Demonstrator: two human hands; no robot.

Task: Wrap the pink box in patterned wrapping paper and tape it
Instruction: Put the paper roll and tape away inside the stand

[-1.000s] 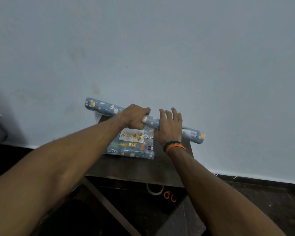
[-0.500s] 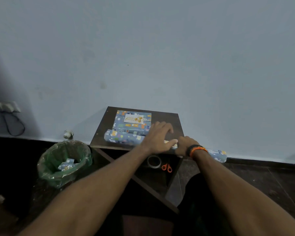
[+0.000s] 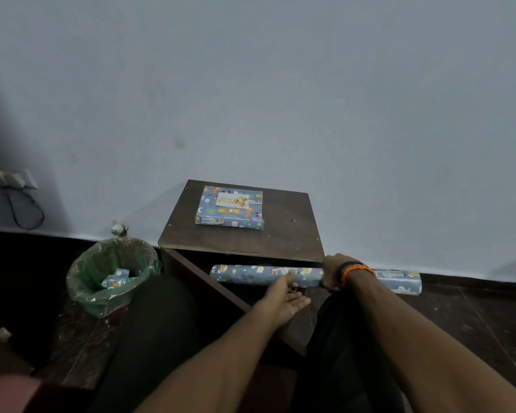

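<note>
- Head view: a small dark wooden desk [image 3: 286, 236] stands against a pale blue wall [image 3: 280, 84].
- The box [image 3: 230, 207], already covered in blue patterned paper, lies flat on the far left part of the desk top, with a white card [image 3: 232, 201] bearing gold balloons on its upper face.
- A roll of wrapping paper [image 3: 265, 274] in the same blue pattern is held level in front of the desk's near edge, below the desk top, well apart from the box.
- The right hand [image 3: 334, 272] grips the roll right of its middle, fingers curled round it; a black band and an orange band [image 3: 355, 271] circle the wrist, and the roll's right end sticks out past the wrist.
- The left hand [image 3: 283, 296] lies palm up under the roll near its middle, fingers straight and relaxed, the fingertips at the roll's lower edge; whether they touch it cannot be told.
- Both bare forearms reach in from the bottom of the view, over dark-clothed legs.
- Left of the desk on the dark floor [image 3: 474, 317] stands a bin [image 3: 113, 275] lined with a green bag, with scraps of the same blue paper inside.
- On the wall at far left sits a socket [image 3: 11, 177] with a dark cable [image 3: 27, 213] looping below it.
- A small pale thing lies at the foot of the wall behind the bin; too small to make out.
</note>
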